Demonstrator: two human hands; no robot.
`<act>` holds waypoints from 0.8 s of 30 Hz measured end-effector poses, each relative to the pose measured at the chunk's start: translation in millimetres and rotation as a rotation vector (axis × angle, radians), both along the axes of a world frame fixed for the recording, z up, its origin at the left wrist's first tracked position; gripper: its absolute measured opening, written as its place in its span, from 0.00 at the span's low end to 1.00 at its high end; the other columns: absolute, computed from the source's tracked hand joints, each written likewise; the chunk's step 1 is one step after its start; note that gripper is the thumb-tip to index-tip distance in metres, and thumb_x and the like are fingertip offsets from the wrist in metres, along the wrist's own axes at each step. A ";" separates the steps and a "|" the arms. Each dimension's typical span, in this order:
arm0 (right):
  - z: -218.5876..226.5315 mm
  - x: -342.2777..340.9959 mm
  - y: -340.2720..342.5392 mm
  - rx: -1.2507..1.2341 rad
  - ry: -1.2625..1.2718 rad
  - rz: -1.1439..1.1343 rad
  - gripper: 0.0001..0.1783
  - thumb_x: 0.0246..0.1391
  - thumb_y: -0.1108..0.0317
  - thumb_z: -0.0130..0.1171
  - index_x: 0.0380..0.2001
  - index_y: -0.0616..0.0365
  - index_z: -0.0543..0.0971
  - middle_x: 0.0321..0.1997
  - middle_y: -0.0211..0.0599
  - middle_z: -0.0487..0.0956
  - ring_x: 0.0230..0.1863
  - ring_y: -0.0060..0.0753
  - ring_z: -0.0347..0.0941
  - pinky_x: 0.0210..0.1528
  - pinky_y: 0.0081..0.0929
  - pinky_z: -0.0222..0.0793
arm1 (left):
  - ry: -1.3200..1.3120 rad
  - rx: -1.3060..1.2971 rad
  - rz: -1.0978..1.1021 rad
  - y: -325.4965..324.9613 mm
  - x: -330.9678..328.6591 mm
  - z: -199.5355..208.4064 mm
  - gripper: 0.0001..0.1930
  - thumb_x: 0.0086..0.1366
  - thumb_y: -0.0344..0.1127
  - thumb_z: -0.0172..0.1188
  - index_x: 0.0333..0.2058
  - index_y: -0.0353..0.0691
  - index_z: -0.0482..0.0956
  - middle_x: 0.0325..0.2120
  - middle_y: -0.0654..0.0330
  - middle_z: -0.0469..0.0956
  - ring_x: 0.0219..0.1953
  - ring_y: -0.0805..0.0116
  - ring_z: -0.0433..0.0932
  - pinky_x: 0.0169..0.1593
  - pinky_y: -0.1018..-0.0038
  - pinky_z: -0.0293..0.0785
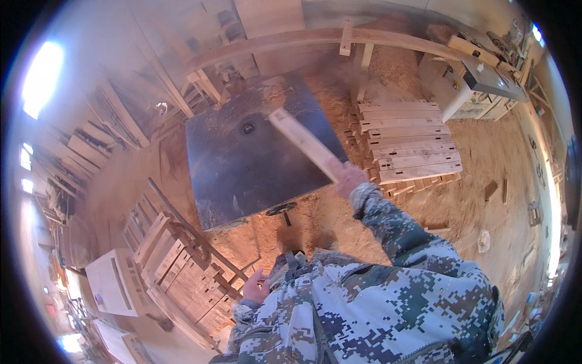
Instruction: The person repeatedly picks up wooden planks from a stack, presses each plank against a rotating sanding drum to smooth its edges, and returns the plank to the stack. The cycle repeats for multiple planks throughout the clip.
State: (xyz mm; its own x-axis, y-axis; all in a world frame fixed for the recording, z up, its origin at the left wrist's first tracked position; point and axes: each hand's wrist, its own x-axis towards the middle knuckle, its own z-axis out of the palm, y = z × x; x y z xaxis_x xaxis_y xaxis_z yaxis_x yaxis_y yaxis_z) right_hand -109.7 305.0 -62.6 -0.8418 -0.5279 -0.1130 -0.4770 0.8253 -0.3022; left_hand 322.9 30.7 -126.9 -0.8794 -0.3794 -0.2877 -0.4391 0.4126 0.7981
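My right hand (350, 178) grips one end of a light wooden board (305, 143). The board slants up and left over a dark, flat machine table (260, 167), its far end nearing the middle of the tabletop. A small round spindle (247, 128) stands out of that table, left of the board and apart from it. Low by my waist hangs my left hand (256, 287), its fingers loosely bent and somewhat apart, with nothing seen in them. Beside it is a stack of wooden pieces (182, 273) on a rack. Below the table's front edge sits a handwheel (280, 209).
To the right lies a stack of slotted boards (412, 142) on the sawdust-covered floor (473, 200). A long beam (291, 41) crosses behind the table. Planks (115, 112) lean along the left wall. At the far right stands another bench (485, 85).
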 end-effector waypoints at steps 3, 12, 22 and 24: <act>-6.3 -26.3 20.1 0.083 0.082 -0.095 0.53 0.46 0.58 0.70 0.75 0.38 0.59 0.49 0.52 0.79 0.48 0.57 0.80 0.52 0.55 0.77 | 0.006 0.065 0.018 -4.4 6.7 -5.1 0.28 0.64 0.31 0.68 0.61 0.27 0.74 0.38 0.51 0.87 0.37 0.64 0.87 0.46 0.68 0.84; -2.2 -4.9 27.8 -0.046 0.176 -0.012 0.59 0.43 0.65 0.72 0.77 0.60 0.52 0.61 0.54 0.70 0.64 0.61 0.66 0.68 0.54 0.61 | 0.070 -0.014 -0.303 -7.6 -146.2 24.6 0.22 0.64 0.32 0.64 0.57 0.33 0.78 0.38 0.50 0.85 0.42 0.52 0.83 0.49 0.59 0.79; -23.7 25.4 22.0 -0.119 0.012 -0.169 0.51 0.38 0.69 0.75 0.68 0.67 0.65 0.58 0.57 0.75 0.61 0.63 0.69 0.67 0.50 0.66 | 0.534 -0.177 -0.621 -52.1 -370.2 68.7 0.20 0.62 0.31 0.63 0.53 0.36 0.78 0.50 0.51 0.79 0.56 0.47 0.75 0.60 0.55 0.72; -18.7 35.2 19.9 -0.090 -0.014 -0.186 0.51 0.37 0.70 0.76 0.67 0.66 0.66 0.59 0.56 0.75 0.61 0.62 0.69 0.67 0.49 0.66 | 0.638 -0.228 -0.669 -54.0 -402.9 70.9 0.20 0.62 0.32 0.63 0.54 0.38 0.78 0.55 0.52 0.77 0.60 0.48 0.72 0.63 0.54 0.69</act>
State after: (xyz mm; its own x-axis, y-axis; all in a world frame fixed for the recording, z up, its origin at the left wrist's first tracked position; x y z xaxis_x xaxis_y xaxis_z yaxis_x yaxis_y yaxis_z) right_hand -74.5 324.9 -81.2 -0.9243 -0.3721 -0.0850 -0.3141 0.8681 -0.3843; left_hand -80.0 -23.3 -56.0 -0.9002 0.2718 0.3403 0.4351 0.5960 0.6749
